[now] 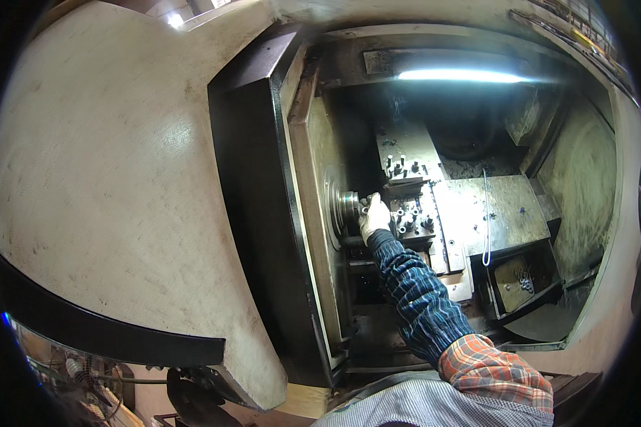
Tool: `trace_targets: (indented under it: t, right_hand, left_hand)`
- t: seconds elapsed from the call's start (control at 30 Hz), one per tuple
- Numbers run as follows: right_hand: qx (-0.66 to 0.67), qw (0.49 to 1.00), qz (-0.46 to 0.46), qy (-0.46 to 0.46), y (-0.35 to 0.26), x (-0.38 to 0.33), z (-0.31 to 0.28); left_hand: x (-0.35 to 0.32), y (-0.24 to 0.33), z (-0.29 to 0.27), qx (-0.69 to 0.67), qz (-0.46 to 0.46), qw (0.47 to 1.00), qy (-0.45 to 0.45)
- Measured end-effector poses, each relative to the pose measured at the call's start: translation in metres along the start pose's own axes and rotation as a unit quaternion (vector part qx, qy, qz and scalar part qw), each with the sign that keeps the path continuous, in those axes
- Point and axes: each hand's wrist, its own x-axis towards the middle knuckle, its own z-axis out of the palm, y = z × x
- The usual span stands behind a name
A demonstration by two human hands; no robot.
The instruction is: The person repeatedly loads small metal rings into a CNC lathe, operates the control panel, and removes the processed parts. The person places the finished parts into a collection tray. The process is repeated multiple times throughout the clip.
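Observation:
My right hand (pixel 374 218), in a white glove, reaches into a lathe's work area and is closed at the front of the round metal spindle nose (pixel 348 204). Its fingers are pinched together, and whatever they hold is too small and too covered to make out. Just right of the glove sits a tool block (pixel 415 225) with several upright bolts. Behind it stands a second tool block (pixel 404 171), also topped with bolts. A blue patterned sleeve covers my right forearm. My left hand is out of view.
A black-edged sliding door (pixel 253 178) borders the opening on the left. On the metal slide (pixel 520 196) lies a long thin hooked rod (pixel 486 220). Below, a dark tray (pixel 506 302) contains several small metal rings (pixel 525 281). A bright lamp (pixel 463 75) spans the back.

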Motion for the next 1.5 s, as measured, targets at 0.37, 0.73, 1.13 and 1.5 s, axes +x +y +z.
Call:
trace_targets:
  t: [0.37,0.73,1.13,1.5]
  right_hand:
    - [-0.496,0.847,-0.168,-0.093,-0.038,-0.04,-0.003]
    - [-0.372,0.925,0.005,-0.079,-0.041,-0.074,0.004]
    - [-0.17,0.967,0.067,-0.176,-0.037,-0.092,0.013]
    - [-0.324,0.936,-0.021,-0.133,-0.037,-0.093,0.016]
  left_hand:
    - [0.002,-0.005,0.001,0.052,0.071,0.996,0.003]
    - [0.005,-0.011,0.002,0.032,0.071,0.997,0.009]
    - [0.004,-0.026,-0.008,0.108,0.093,0.99,0.016]
    - [0.003,-0.014,-0.003,0.077,0.076,0.994,0.009]
